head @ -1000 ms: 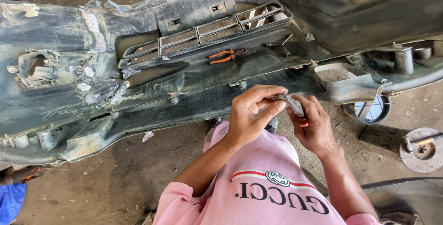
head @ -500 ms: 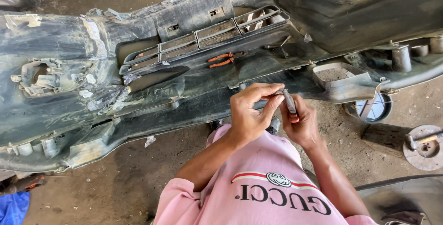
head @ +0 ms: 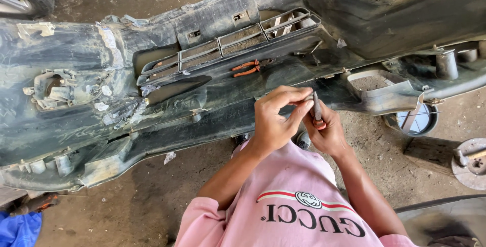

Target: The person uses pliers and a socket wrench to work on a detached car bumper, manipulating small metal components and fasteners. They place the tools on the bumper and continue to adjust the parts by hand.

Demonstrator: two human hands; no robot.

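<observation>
A small grey tool with an orange-red handle end (head: 317,111), perhaps a blade or driver, stands upright between the two hands, just below the lower edge of the upturned car bumper (head: 101,100). The right hand (head: 329,133) is closed around its handle; the left hand (head: 276,118) has thumb and fingers pinched together at its tip, on something too small to make out. Orange-handled pliers (head: 247,67) lie on the bumper above, beside the grille slots (head: 228,39). A round tin (head: 415,120) sits on the dirt floor to the right. With fingers so close to the tip, a slip of the tool could likely nick the left hand.
</observation>
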